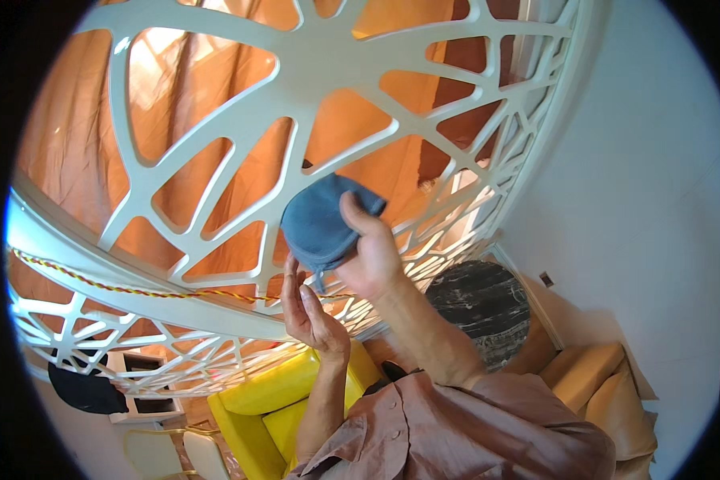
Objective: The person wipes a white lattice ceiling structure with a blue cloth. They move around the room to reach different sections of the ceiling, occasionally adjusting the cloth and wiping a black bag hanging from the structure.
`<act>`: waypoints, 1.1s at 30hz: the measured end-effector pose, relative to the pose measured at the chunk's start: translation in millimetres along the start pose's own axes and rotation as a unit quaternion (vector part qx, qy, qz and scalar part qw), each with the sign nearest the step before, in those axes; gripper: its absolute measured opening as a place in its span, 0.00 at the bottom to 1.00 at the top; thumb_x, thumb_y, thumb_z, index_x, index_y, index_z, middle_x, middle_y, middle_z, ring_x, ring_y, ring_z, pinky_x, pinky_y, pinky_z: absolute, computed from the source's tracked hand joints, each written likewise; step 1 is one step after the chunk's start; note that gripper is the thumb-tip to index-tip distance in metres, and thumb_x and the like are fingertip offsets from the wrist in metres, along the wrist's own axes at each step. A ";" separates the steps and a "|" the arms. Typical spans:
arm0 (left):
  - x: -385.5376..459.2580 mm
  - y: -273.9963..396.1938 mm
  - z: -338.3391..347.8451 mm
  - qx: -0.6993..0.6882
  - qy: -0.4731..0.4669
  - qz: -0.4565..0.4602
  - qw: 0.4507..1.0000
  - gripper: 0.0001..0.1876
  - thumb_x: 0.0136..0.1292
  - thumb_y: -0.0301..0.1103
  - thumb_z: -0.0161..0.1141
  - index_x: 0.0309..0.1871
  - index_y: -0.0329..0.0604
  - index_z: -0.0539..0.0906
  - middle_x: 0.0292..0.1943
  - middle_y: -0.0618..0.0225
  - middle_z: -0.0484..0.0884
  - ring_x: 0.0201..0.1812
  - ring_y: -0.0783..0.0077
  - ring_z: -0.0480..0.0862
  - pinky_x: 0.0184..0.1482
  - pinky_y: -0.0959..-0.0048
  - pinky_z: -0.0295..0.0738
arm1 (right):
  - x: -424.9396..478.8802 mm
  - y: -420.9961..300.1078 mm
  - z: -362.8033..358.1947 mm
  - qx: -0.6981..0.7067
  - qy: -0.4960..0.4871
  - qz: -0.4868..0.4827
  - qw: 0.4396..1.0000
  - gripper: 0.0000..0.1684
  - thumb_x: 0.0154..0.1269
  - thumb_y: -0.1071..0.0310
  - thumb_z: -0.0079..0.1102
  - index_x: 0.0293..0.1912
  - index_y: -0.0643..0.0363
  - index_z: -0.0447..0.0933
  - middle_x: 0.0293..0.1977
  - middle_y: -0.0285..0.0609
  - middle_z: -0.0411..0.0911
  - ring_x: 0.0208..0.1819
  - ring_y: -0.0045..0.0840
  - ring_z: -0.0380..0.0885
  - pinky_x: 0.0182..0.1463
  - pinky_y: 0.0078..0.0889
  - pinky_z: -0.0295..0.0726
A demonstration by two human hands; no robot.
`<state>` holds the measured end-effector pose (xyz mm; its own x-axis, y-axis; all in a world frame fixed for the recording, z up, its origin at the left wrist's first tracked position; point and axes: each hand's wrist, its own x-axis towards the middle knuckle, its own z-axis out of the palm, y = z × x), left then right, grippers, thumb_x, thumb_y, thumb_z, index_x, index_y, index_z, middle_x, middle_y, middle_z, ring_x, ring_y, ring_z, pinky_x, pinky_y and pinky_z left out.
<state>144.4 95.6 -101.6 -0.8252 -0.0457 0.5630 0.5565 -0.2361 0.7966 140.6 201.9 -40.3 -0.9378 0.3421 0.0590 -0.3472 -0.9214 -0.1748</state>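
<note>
A folded blue cloth [321, 222] with a small loop or tag at its lower edge lies in my right hand [372, 252], the thumb pressed on top and the palm under it. My left hand [313, 318] is raised just below the cloth, fingers apart; its fingertips come near the cloth's lower left edge, and I cannot tell whether they touch. Behind the hands stands a white openwork lattice panel [330, 60] with irregular cut-outs. A red and yellow twisted cord [156, 294] runs along the panel's lower rail and passes behind my left hand.
Orange fabric [84, 138] hangs behind the lattice. A yellow armchair [264, 390] is below my left arm, with pale chairs [204, 453] farther left. A round black marbled tabletop [480, 306] and a tan sofa [588, 366] are at the right, by a white wall [648, 180]. A black cap-like item [84, 390] appears lower left.
</note>
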 end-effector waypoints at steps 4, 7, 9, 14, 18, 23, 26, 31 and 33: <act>-7.7 -8.3 9.1 0.050 -0.053 -0.021 0.997 0.18 0.77 0.35 0.49 0.64 0.37 0.75 0.65 0.55 0.77 0.68 0.60 0.75 0.67 0.59 0.69 | 7.3 -71.6 -13.3 0.043 0.004 -0.072 0.996 0.21 0.81 0.59 0.43 0.58 0.68 0.70 0.56 0.55 0.78 0.56 0.43 0.80 0.61 0.48 0.79; -13.9 -10.6 24.6 0.037 -0.089 -0.056 0.994 0.19 0.78 0.37 0.49 0.65 0.38 0.75 0.65 0.55 0.78 0.68 0.60 0.75 0.67 0.58 0.69 | 27.0 -123.2 -46.4 0.079 -0.022 -0.143 0.986 0.22 0.81 0.60 0.42 0.59 0.70 0.69 0.58 0.58 0.76 0.60 0.46 0.77 0.63 0.52 0.76; -13.2 -8.3 27.9 0.065 -0.127 -0.059 0.988 0.20 0.78 0.37 0.49 0.67 0.37 0.73 0.65 0.55 0.77 0.68 0.59 0.74 0.67 0.58 0.69 | 36.2 -136.3 -58.3 0.123 -0.006 -0.177 0.976 0.22 0.81 0.61 0.40 0.60 0.70 0.68 0.60 0.59 0.74 0.62 0.47 0.75 0.64 0.56 0.74; -15.6 -17.7 31.5 0.054 -0.142 -0.065 0.986 0.21 0.78 0.36 0.50 0.68 0.35 0.72 0.64 0.54 0.77 0.68 0.58 0.74 0.69 0.60 0.68 | 47.6 -172.8 -128.5 0.227 0.093 -0.167 0.955 0.19 0.80 0.64 0.34 0.60 0.59 0.70 0.55 0.51 0.77 0.55 0.44 0.78 0.52 0.55 0.76; -20.7 -23.6 23.9 0.065 -0.136 -0.075 0.986 0.20 0.78 0.34 0.50 0.68 0.35 0.72 0.64 0.54 0.77 0.67 0.58 0.75 0.69 0.60 0.68 | 31.8 -162.6 -112.9 0.147 0.137 -0.220 0.955 0.20 0.80 0.65 0.38 0.62 0.66 0.68 0.60 0.54 0.73 0.61 0.45 0.74 0.63 0.56 0.74; -32.3 -41.9 11.3 0.077 -0.112 -0.136 0.981 0.20 0.78 0.33 0.50 0.68 0.33 0.72 0.63 0.54 0.78 0.65 0.61 0.76 0.68 0.63 0.68 | -23.2 -129.7 -106.8 -0.224 0.211 -0.332 0.891 0.23 0.79 0.66 0.46 0.66 0.68 0.67 0.61 0.53 0.74 0.62 0.42 0.75 0.68 0.52 0.71; -35.8 -57.0 20.5 0.062 -0.118 -0.177 0.975 0.19 0.77 0.33 0.49 0.64 0.33 0.76 0.61 0.55 0.81 0.63 0.63 0.78 0.64 0.67 0.70 | -34.7 -118.4 -118.3 -0.672 0.015 -0.530 0.517 0.26 0.78 0.66 0.44 0.68 0.71 0.65 0.67 0.60 0.69 0.68 0.45 0.70 0.70 0.47 0.68; -48.0 -70.0 37.9 0.072 -0.164 -0.207 0.962 0.18 0.77 0.35 0.51 0.63 0.34 0.77 0.57 0.53 0.83 0.59 0.63 0.81 0.60 0.67 0.74 | 16.1 -145.0 -158.9 -0.927 -0.050 -0.312 0.203 0.37 0.58 0.75 0.58 0.68 0.70 0.64 0.74 0.57 0.56 0.77 0.50 0.53 0.76 0.58 0.52; -53.1 -76.4 33.8 0.075 -0.176 -0.215 0.958 0.18 0.77 0.35 0.51 0.62 0.34 0.77 0.56 0.54 0.84 0.58 0.63 0.82 0.59 0.67 0.75 | 30.8 -150.3 -189.7 -0.939 -0.054 -0.319 0.121 0.38 0.57 0.74 0.58 0.68 0.72 0.63 0.75 0.57 0.55 0.78 0.51 0.49 0.77 0.60 0.49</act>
<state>148.9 148.9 -184.9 -0.9124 0.3605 0.1939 0.2019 -0.0158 0.9793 164.9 386.0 -198.6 -0.7537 0.1353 0.6432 0.1680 0.9857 -0.0105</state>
